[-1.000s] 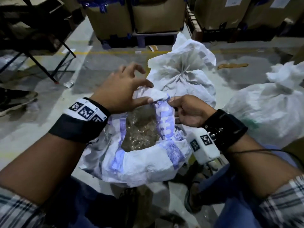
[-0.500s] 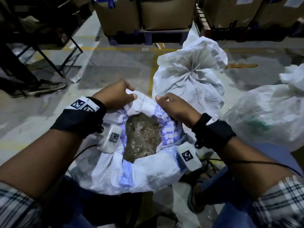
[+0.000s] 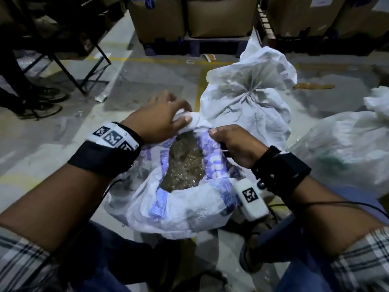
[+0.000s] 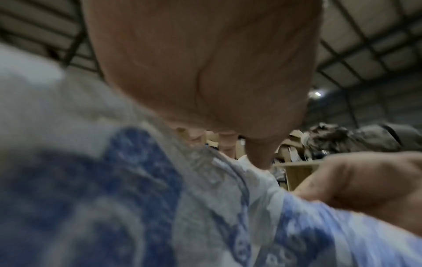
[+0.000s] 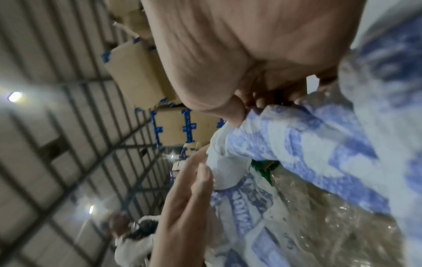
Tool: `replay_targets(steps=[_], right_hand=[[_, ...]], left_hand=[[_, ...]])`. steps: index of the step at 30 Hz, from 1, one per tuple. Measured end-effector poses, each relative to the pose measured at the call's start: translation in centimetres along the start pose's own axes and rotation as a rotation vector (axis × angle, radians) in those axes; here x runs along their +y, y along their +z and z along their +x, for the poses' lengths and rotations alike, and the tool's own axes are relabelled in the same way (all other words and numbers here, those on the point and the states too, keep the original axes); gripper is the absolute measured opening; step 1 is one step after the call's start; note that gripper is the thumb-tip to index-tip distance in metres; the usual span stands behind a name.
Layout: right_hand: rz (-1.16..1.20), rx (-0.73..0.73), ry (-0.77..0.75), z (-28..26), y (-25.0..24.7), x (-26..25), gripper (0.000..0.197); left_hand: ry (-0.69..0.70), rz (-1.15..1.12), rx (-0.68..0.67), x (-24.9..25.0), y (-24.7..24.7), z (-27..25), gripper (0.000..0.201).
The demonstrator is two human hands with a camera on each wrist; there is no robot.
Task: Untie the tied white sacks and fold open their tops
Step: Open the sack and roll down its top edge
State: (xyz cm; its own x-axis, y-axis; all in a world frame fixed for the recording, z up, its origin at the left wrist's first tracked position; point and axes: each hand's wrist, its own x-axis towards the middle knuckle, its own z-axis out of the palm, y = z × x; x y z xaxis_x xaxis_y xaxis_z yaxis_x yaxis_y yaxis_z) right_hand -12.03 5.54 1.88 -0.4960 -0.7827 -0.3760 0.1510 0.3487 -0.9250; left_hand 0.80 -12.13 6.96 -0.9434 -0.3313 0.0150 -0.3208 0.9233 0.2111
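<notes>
An open white sack (image 3: 181, 209) with blue print stands on the floor between my knees, its rim rolled outward and brownish shiny contents (image 3: 183, 165) showing inside. My left hand (image 3: 162, 119) grips the far part of the rolled rim, thumb on top of the white cloth. My right hand (image 3: 233, 144) pinches the rim's right side beside it. The right wrist view shows the blue-printed rim (image 5: 285, 140) curled under my right fingers. A second white sack (image 3: 248, 95), tied at its neck, stands just behind. A third white sack (image 3: 345, 148) lies at the right.
Cardboard boxes on pallets (image 3: 219, 15) line the back. A dark metal table frame (image 3: 69, 66) and someone's shoes (image 3: 44, 102) are at the left. Grey concrete floor (image 3: 134, 85) with yellow lines lies all around the sacks. My own shoe (image 3: 252, 256) sits under the sack's right side.
Both hands have moved together toward the far edge of the rim; the left hand went from reaching above the rim to gripping it, and the rim's far side is bunched between them.
</notes>
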Motion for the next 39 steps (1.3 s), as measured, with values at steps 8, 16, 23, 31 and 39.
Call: replay_targets(steps=[8, 16, 23, 31, 39], right_hand=[[0.472, -0.127, 0.290, 0.4, 0.6, 0.2, 0.044], [-0.477, 0.090, -0.250, 1.8, 1.5, 1.2, 0.039], [-0.868, 0.093, -0.460, 0.4, 1.9, 1.9, 0.030], [0.004, -0.010, 0.107, 1.1, 1.6, 1.7, 0.037], [0.515, -0.270, 0.378, 1.8, 1.2, 1.7, 0.040]], left_hand=[[0.088, 0.392, 0.049, 0.9, 1.3, 0.1, 0.045], [-0.403, -0.060, -0.196, -1.2, 1.7, 1.5, 0.035], [-0.512, -0.228, -0.330, -1.5, 2.1, 1.3, 0.022], [-0.041, 0.073, -0.002, 0.7, 1.9, 0.0, 0.033], [0.243, 0.343, -0.014, 0.7, 2.3, 0.2, 0.039]])
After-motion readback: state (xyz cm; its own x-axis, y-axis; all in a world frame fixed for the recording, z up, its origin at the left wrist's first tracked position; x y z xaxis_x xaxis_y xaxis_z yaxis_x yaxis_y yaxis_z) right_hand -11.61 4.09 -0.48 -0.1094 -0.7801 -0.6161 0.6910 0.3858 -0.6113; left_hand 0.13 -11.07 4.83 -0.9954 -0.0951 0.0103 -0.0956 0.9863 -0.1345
